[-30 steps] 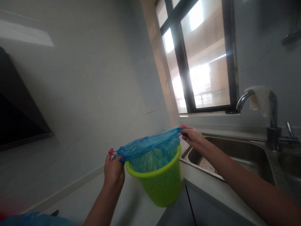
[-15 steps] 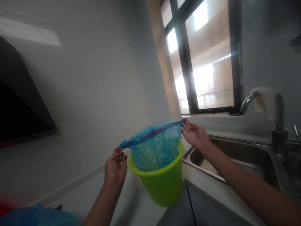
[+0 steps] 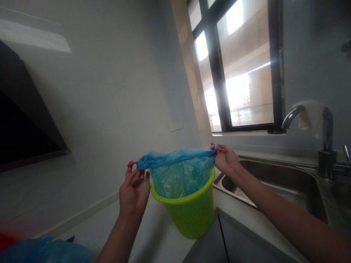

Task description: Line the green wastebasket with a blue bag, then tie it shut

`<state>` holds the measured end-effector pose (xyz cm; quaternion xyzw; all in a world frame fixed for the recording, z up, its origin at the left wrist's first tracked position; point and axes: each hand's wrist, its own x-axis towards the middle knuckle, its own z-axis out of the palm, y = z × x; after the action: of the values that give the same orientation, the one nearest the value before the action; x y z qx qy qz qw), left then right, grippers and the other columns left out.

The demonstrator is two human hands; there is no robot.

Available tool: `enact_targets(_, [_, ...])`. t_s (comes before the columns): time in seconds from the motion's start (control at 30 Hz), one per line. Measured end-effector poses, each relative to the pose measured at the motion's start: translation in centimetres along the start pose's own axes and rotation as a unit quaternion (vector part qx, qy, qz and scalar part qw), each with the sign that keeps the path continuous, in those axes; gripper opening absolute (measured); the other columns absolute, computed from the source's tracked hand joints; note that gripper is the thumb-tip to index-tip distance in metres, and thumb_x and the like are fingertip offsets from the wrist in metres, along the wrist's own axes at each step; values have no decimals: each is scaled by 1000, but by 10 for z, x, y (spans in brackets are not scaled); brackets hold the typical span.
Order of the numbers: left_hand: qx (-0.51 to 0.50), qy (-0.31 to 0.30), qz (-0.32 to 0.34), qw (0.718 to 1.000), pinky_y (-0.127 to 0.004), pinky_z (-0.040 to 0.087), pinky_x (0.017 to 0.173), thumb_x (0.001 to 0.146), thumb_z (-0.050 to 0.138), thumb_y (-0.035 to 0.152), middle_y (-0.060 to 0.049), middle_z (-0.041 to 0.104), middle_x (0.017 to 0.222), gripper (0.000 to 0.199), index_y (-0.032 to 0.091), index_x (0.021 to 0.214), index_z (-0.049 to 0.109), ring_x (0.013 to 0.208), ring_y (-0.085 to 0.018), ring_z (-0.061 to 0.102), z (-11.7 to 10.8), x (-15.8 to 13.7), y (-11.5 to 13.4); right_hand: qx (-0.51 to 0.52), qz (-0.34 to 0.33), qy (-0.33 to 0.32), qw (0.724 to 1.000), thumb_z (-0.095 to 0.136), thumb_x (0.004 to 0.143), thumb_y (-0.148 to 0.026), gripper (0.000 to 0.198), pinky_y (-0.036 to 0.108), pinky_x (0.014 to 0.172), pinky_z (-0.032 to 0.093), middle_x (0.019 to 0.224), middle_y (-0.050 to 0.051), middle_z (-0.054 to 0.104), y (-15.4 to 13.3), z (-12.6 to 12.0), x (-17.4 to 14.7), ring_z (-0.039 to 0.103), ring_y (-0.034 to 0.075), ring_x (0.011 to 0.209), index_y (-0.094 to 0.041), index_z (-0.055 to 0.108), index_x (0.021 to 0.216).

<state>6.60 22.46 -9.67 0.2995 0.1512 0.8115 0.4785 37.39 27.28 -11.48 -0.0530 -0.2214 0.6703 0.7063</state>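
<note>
A blue plastic bag [image 3: 178, 171] was held stretched over a green mesh basket [image 3: 189, 212], its lower part hanging inside the basket and its gathered top edge pulled taut just above the rim. The bag's left end was pinched by the curled fingers of the left hand [image 3: 134, 190], beside a red drawstring end [image 3: 131, 164] that stuck out past the fingertips. The right end was gripped by the closed fingers of the right hand [image 3: 226, 160]. The basket was stood on a pale countertop [image 3: 153, 241], just beside a steel sink [image 3: 274, 179] with a faucet [image 3: 323, 135] over which a white cloth [image 3: 308, 115] was draped. A wall socket [image 3: 174, 126] was set beside a dark-framed window [image 3: 238, 65]. No brand, label or readable writing could be made out on any of these.
</note>
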Motion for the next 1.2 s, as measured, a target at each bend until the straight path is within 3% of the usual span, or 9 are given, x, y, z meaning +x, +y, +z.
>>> enact_targets(0.1, [53,-44,30,997,-25,49,84,79,60,5,-2,70,105,48,32,118,63,103,-15,65,2,-2,-4,-19,-25,-13,999,73,72,-14,12,18,64,54,69,0,64,-1,1,1,60,10,66,-17,67,82])
enact_targets(0.3, [103,-50,18,993,-26,49,78,78,62,8,-2,71,101,73,42,141,45,85,-15,65,-2,-4,-12,-77,-44,6,996,75,72,-20,9,24,65,53,68,-1,66,-1,-1,1,61,12,66,-20,65,70])
enact_targets(0.47, [56,17,44,997,-18,50,74,81,61,5,0,63,82,32,18,110,67,75,-9,61,-1,1,-5,-155,-196,70,966,71,73,-26,6,25,68,49,81,-1,67,6,-8,1,58,12,72,-21,71,76])
enact_targets(0.57, [4,57,3,998,-16,51,76,85,54,1,-1,61,78,20,13,96,66,72,-7,61,3,2,6,-193,-246,81,947,71,64,-18,25,26,69,47,81,-2,62,10,-10,2,56,11,71,-21,72,89])
enact_targets(0.8, [-34,36,-9,999,-22,52,92,84,51,-5,-4,69,92,23,15,88,63,92,-11,67,13,-11,13,-247,-207,96,942,51,49,-5,70,22,57,39,74,-4,59,20,-13,0,53,12,66,-21,60,116])
enact_targets(0.93, [45,-39,49,997,-29,49,96,85,62,10,-8,71,111,23,22,105,65,112,-17,63,13,-15,7,-260,-140,80,952,49,47,-5,88,21,48,36,71,-5,58,22,-9,-6,50,12,56,-25,48,133])
enact_targets(1.0, [102,-63,74,990,-27,49,89,86,66,20,-5,72,108,33,27,117,63,107,-17,64,10,-13,3,-254,-117,63,958,50,48,-3,93,21,47,37,73,-5,59,22,-7,-9,50,12,55,-28,44,138])
enact_targets(1.1, [192,-51,116,973,-24,45,82,85,68,26,1,70,90,46,33,129,58,87,-12,64,3,-9,-2,-211,-127,43,968,53,49,0,87,21,54,46,85,-3,65,21,-5,-8,57,12,64,-27,51,132])
enact_targets(1.2, [251,-16,131,959,-26,44,83,84,69,32,3,65,78,51,32,133,58,77,-12,60,-4,-6,-6,-128,-139,38,981,62,62,-6,50,21,66,53,94,1,67,14,-6,-2,63,12,77,-20,66,110])
